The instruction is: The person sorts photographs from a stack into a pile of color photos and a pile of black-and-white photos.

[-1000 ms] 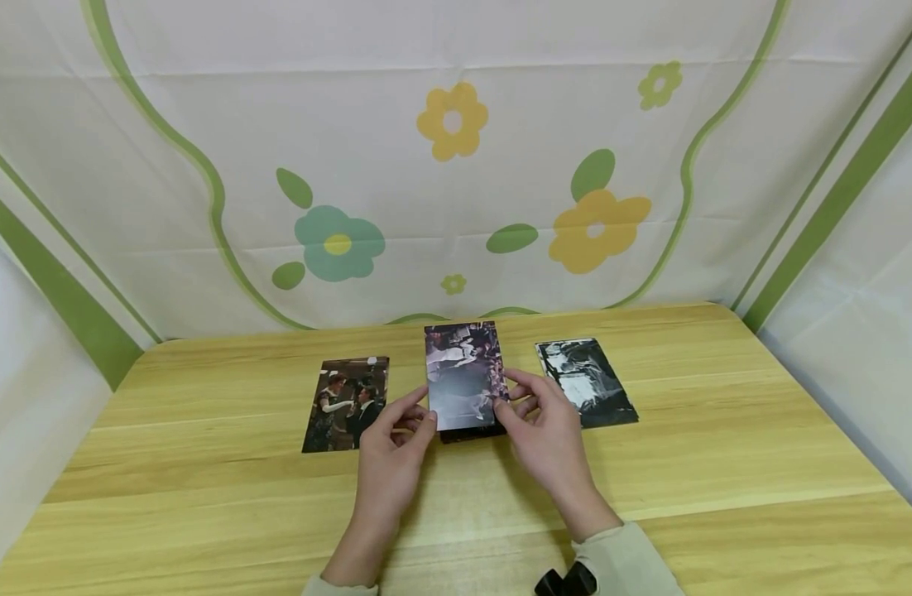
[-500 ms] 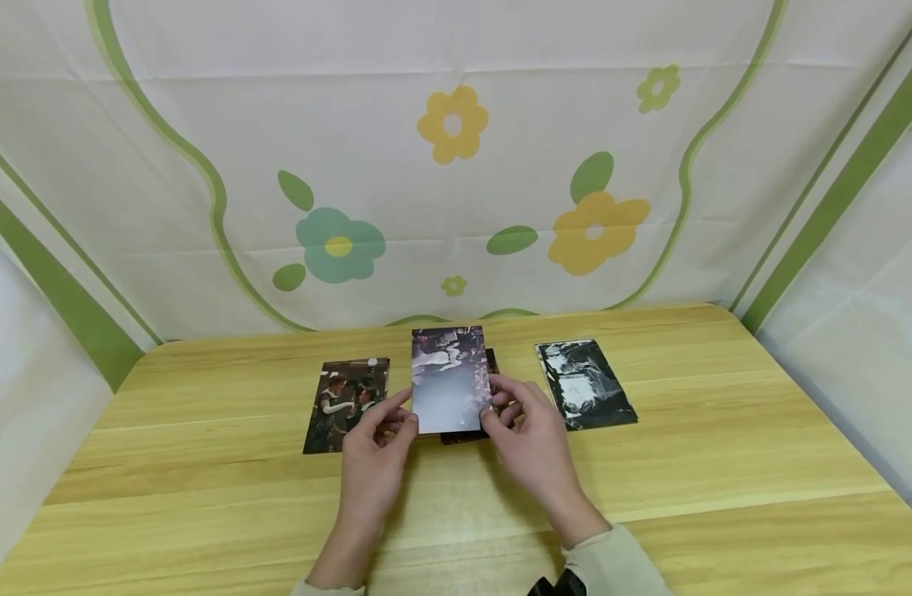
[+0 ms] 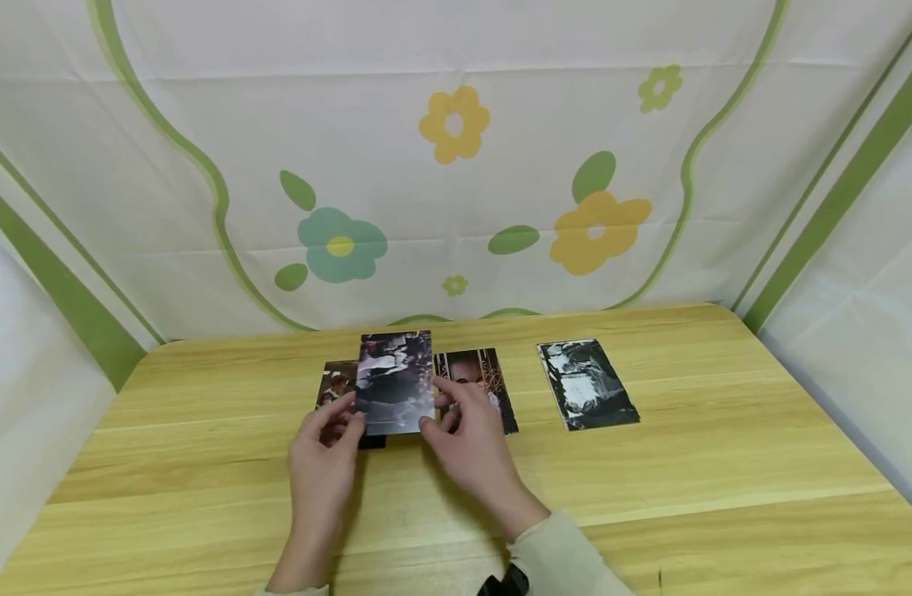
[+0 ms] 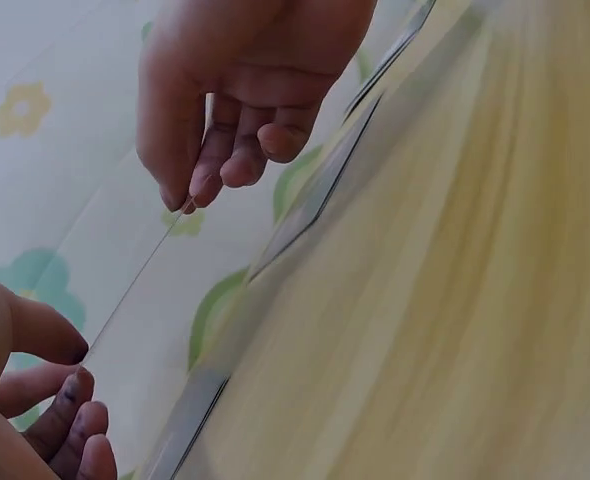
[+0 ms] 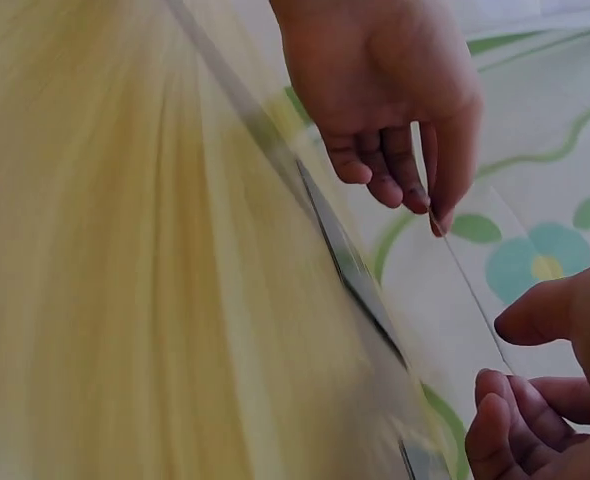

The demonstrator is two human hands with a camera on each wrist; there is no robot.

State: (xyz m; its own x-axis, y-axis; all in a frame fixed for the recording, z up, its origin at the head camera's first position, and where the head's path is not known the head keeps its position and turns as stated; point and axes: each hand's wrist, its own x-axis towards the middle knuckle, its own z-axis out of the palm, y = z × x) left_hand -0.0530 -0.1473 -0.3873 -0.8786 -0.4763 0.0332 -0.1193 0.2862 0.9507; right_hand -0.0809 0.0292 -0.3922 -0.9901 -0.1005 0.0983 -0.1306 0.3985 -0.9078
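A glossy photo print (image 3: 395,382) with a dark crowd scene is held above the table by its two lower side edges. My left hand (image 3: 322,463) pinches its left edge between thumb and fingers; my right hand (image 3: 474,443) pinches the right edge. In the left wrist view the print (image 4: 135,280) appears edge-on as a thin line, clear of the wood. Behind it, the left pile's photo (image 3: 335,382) is largely covered. A middle photo (image 3: 503,385) lies partly behind my right fingers. Farther right rests a black-and-white photo pile (image 3: 593,385).
The light wooden table (image 3: 687,497) ends at a white cloth backdrop (image 3: 456,199) printed with flowers and green lines. White cloth side walls stand left and right. A black object (image 3: 504,582) sits at my right sleeve.
Both hands have carried the print leftward, from over the middle pile to over the left one. The middle photo has come into view; the left pile is now mostly hidden.
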